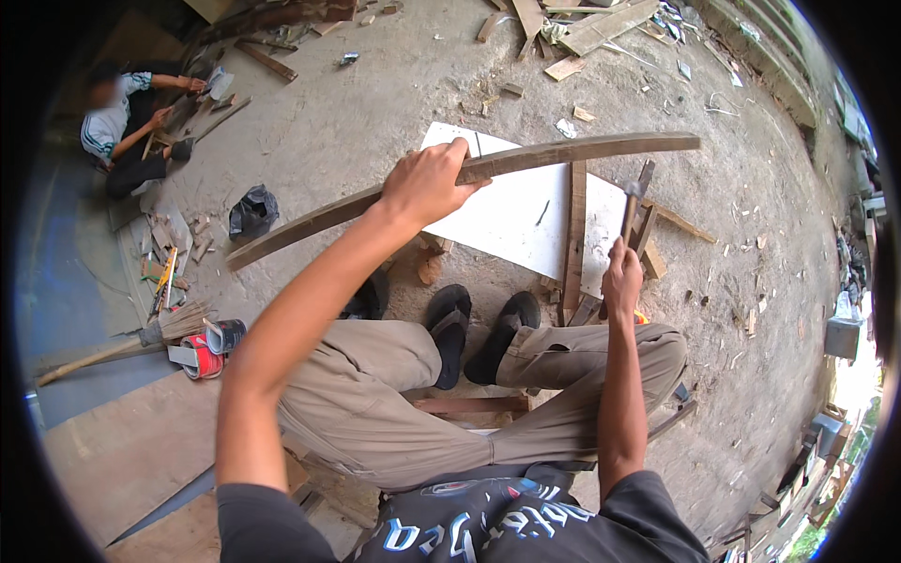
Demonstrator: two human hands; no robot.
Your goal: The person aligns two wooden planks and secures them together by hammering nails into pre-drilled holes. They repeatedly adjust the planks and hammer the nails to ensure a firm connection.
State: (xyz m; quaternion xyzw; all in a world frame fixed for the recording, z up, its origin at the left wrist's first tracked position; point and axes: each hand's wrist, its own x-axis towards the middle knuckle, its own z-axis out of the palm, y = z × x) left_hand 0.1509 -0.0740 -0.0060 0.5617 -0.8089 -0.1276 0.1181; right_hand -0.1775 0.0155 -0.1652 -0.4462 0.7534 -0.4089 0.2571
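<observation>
My left hand (424, 188) is closed around a long wooden strip (582, 150), holding it up at a slant above a white board (511, 211). In my right hand (621, 277) is a hammer (633, 195), gripped by its handle with the head pointing away from me. A second wooden strip (575, 235) lies across the right part of the white board, close to the hammer. A thin dark mark or sliver (542, 213) shows on the board. The board sits low in front of my feet, with wood pieces under its edges.
At the far left another person (122, 127) sits working with wood. A black plastic bag (253, 212), a broom (178, 322) and red and grey cans (199, 357) stand left. Scrap planks (610, 26) are piled at the far side. Wood offcuts litter the dirt floor.
</observation>
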